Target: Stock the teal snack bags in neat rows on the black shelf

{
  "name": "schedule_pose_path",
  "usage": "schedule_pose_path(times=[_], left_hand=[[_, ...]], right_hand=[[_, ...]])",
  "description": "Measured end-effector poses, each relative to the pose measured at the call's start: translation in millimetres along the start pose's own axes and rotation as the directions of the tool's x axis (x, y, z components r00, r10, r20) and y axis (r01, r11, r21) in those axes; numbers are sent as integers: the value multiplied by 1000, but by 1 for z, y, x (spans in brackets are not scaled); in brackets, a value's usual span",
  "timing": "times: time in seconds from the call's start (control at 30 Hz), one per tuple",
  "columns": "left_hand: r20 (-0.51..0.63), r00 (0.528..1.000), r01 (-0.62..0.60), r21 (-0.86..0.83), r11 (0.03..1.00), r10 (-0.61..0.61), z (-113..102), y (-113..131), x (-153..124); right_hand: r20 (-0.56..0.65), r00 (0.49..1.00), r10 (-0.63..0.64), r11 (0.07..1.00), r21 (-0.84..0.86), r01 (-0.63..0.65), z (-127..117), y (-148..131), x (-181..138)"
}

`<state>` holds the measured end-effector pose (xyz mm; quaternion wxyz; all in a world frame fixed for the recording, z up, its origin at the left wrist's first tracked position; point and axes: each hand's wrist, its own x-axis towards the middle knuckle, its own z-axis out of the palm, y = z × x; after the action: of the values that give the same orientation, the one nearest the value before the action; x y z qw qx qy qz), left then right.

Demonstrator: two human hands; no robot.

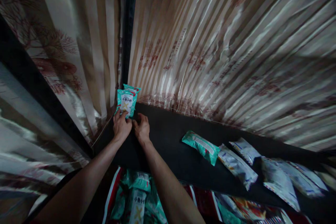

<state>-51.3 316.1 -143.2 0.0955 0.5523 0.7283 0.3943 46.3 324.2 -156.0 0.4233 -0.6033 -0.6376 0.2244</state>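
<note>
A green snack packet point(127, 99) with a white label stands upright in the shelf corner, and another green packet point(132, 88) shows just behind it. My left hand point(122, 126) has its fingers over the lower front of the nearer packet, gripping it at the bottom. Close beside it, my right hand point(142, 128) has loosely curled fingers with a gap to the thumb, and nothing is visible in it. Below my forearms, an open red-edged bag point(113, 190) holds several similar green packets point(138, 204).
On the black shelf point(162, 136) to the right lie a single green packet point(201, 146) and several white-and-blue packets point(237, 164). More colourful packets point(246, 208) are along the front edge. Striped, wrinkled sheeting point(199, 42) and a dark upright post point(128, 24) bound the corner.
</note>
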Motion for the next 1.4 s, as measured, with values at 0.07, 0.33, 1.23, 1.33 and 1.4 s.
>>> schedule_pose_path(times=[0.07,0.33,1.23,1.33,1.4], left_hand=[[-12,1000,-10,-4,1000,10,0,1,-4],[25,988,-147,-109,983,151,-2,11,-47],[214,968,192,-286,939,-133,-34,-34,-248],[288,904,378,-190,906,-317,-23,-40,-243],[354,850,464,-150,873,-391,-17,-41,-237]], right_hand=[[2,1000,-1,1000,-11,1,-3,1,-5],[15,1000,-3,998,-65,4,-25,-2,-35],[229,970,-85,974,-185,129,-66,26,-221],[220,975,35,963,-269,27,-64,38,-221],[259,962,87,956,-292,-8,-62,46,-222]])
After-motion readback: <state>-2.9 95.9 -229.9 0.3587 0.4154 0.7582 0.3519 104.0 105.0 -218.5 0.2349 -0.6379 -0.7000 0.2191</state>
